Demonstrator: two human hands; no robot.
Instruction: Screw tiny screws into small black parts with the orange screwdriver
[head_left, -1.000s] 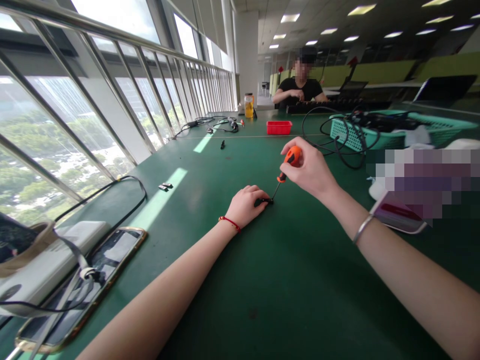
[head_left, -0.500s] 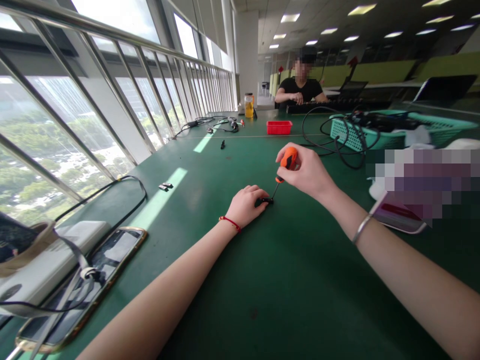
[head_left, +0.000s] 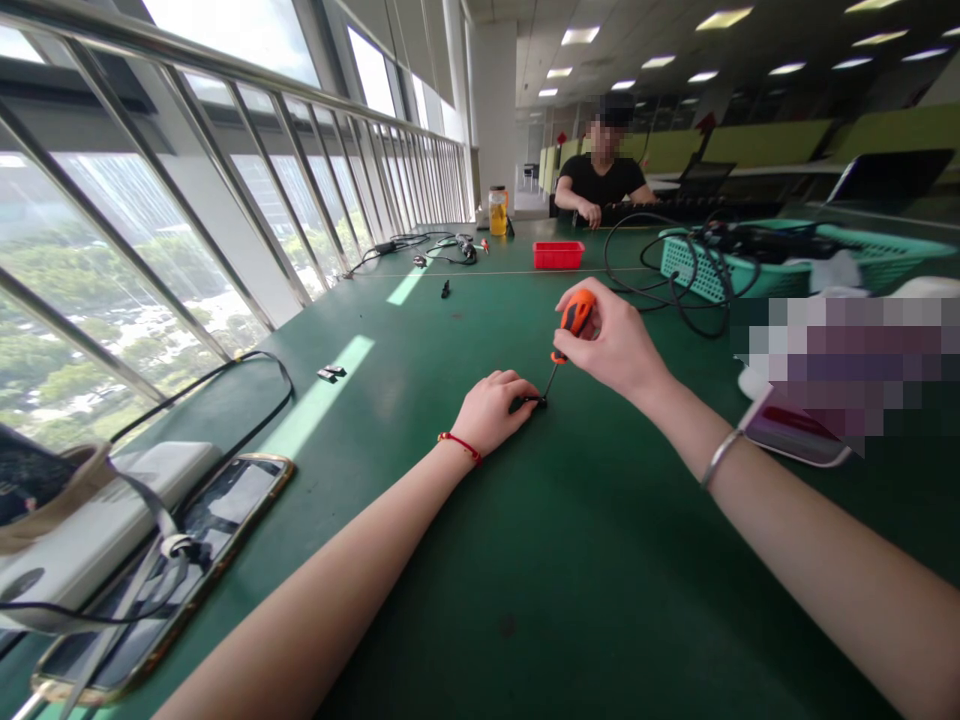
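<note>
The desk [head_left: 600,560] had a dark green top, crossed on the left by pale bands of sunlight. A small black part [head_left: 531,401] sat on it at the left hand's [head_left: 491,412] fingertips. At the near left lay a phone [head_left: 251,485], just beside a long white case [head_left: 180,465]. Small dark pieces [head_left: 331,374] rested by the nearer sunlit band, and a black piece [head_left: 445,290] lay farther back. Beyond stood a jar [head_left: 498,214] of yellow liquid, a red tray [head_left: 559,258] and, rightward, a teal basket [head_left: 892,266]. A pale-rimmed object [head_left: 799,438] below the basket was too obscured to identify.
</note>
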